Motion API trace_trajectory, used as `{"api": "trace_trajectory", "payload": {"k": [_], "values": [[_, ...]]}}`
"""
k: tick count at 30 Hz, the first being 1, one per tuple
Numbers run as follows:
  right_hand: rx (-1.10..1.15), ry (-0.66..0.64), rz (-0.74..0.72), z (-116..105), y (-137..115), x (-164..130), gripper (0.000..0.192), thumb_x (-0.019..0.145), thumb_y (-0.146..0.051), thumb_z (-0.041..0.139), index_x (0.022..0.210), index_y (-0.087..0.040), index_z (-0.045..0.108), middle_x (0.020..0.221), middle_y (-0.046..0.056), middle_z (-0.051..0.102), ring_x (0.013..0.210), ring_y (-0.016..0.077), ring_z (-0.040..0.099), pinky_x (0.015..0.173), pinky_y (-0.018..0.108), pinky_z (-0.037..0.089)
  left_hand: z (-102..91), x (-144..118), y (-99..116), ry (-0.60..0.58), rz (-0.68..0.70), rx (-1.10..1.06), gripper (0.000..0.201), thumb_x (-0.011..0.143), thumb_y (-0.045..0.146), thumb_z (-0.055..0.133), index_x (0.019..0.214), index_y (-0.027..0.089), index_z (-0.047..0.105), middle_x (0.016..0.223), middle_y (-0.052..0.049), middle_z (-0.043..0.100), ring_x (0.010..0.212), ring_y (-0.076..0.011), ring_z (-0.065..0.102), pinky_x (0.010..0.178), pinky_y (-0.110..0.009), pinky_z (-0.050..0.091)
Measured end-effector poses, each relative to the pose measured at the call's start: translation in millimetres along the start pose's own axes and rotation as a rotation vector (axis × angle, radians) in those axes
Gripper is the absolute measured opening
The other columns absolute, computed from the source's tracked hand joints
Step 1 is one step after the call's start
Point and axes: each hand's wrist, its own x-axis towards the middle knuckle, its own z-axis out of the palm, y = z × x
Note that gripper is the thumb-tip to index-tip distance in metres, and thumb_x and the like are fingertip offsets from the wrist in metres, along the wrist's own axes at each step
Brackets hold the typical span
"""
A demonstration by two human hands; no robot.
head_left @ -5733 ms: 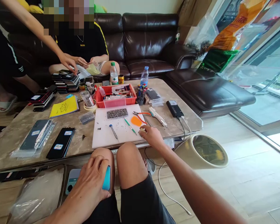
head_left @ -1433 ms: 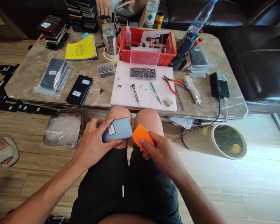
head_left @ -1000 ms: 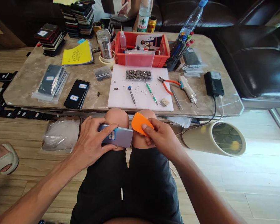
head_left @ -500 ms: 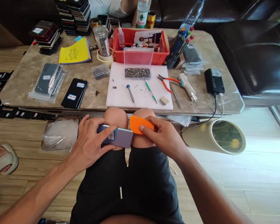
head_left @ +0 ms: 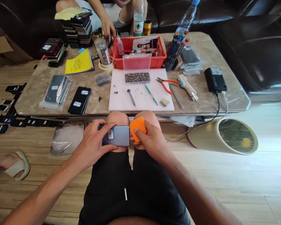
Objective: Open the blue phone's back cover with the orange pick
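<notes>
My left hand (head_left: 93,143) grips a blue-grey phone (head_left: 118,135) with a small white sticker, held flat on my left knee. My right hand (head_left: 150,142) pinches an orange plastic pry card (head_left: 137,124), whose edge meets the phone's right end. Both rest on my knees just in front of the marble table (head_left: 32,97). On the table ahead lies a white work mat (head_left: 121,100) with a tray of small screws (head_left: 137,77), a blue-tipped screwdriver (head_left: 131,97) and a green-handled tool (head_left: 150,93).
A red bin (head_left: 140,61), orange pliers (head_left: 166,85), an electric screwdriver (head_left: 187,88), a black power box (head_left: 214,79) with cable, bagged phones (head_left: 56,90) and phone stacks (head_left: 81,26) crowd the table. Another person's hand (head_left: 107,29) reaches at the far side. A cream bin (head_left: 222,137) lies right; a plastic bag (head_left: 66,139) left.
My right hand picked the orange card off the mat and brought it to the phone's right end. My left hand turned the phone flat on my knee. The view tilted down.
</notes>
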Motion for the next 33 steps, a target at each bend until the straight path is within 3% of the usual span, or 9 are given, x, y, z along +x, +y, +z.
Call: {"api": "trace_trajectory", "payload": {"k": [3, 6, 10, 13, 17, 27, 33], "values": [[0.201, -0.043, -0.001, 6, -1, 5, 0.014, 0.098, -0.028, 0.061, 0.109, -0.023, 0.069, 0.090, 0.006, 0.080, 0.078, 0.0247, 0.077, 0.068, 0.035, 0.062, -7.7, 4, 7, -0.063, -0.006, -0.058, 0.067, 0.085, 0.023, 0.085, 0.148, 0.032, 0.063, 0.140, -0.008, 0.051, 0.130, -0.0339, 0.058, 0.113, -0.052, 0.052], [0.214, -0.023, -0.023, 8, 1, 7, 0.016, 0.098, -0.031, 0.065, 0.108, -0.021, 0.071, 0.087, 0.006, 0.079, 0.081, 0.0254, 0.078, 0.072, 0.036, 0.064, -15.4, 11, 20, -0.113, 0.022, -0.091, 0.069, 0.087, 0.017, 0.080, 0.149, 0.039, 0.059, 0.139, -0.005, 0.053, 0.130, -0.0307, 0.060, 0.111, -0.049, 0.052], [0.159, 0.008, -0.042, 10, 5, 8, 0.021, 0.097, -0.038, 0.069, 0.106, -0.020, 0.074, 0.081, 0.005, 0.077, 0.078, 0.0248, 0.075, 0.070, 0.034, 0.063, -25.2, 25, 37, -0.210, 0.013, -0.069, 0.071, 0.084, 0.022, 0.084, 0.148, 0.034, 0.055, 0.140, -0.007, 0.056, 0.135, -0.0341, 0.058, 0.113, -0.055, 0.051], [0.170, 0.006, -0.036, 10, 6, 7, 0.020, 0.098, -0.037, 0.069, 0.107, -0.020, 0.074, 0.080, 0.005, 0.077, 0.076, 0.0238, 0.075, 0.068, 0.033, 0.062, -28.8, 34, 44, -0.222, 0.088, -0.039, 0.068, 0.081, 0.022, 0.086, 0.141, 0.030, 0.055, 0.142, -0.009, 0.057, 0.134, -0.0351, 0.059, 0.113, -0.056, 0.052], [0.173, -0.002, -0.042, 8, 6, 7, 0.019, 0.098, -0.033, 0.067, 0.109, -0.018, 0.074, 0.081, 0.006, 0.078, 0.076, 0.0239, 0.076, 0.068, 0.032, 0.061, -28.5, 39, 45, -0.209, 0.146, -0.028, 0.067, 0.080, 0.019, 0.085, 0.138, 0.030, 0.052, 0.144, -0.009, 0.058, 0.133, -0.0339, 0.061, 0.112, -0.053, 0.055], [0.147, -0.001, -0.053, 10, 10, 8, 0.021, 0.100, -0.033, 0.067, 0.112, -0.017, 0.074, 0.078, 0.005, 0.075, 0.073, 0.0237, 0.075, 0.064, 0.031, 0.059, -29.7, 37, 43, -0.214, 0.133, 0.018, 0.072, 0.079, 0.011, 0.084, 0.139, 0.033, 0.050, 0.143, -0.009, 0.058, 0.134, -0.0351, 0.064, 0.107, -0.054, 0.061], [0.115, -0.007, -0.052, 7, 5, 6, 0.021, 0.099, -0.033, 0.066, 0.108, -0.016, 0.074, 0.078, 0.006, 0.076, 0.073, 0.0234, 0.073, 0.061, 0.029, 0.056, -35.4, 47, 44, -0.279, 0.178, 0.037, 0.067, 0.078, 0.018, 0.087, 0.134, 0.030, 0.053, 0.144, -0.009, 0.058, 0.129, -0.0338, 0.066, 0.103, -0.050, 0.062]]}}
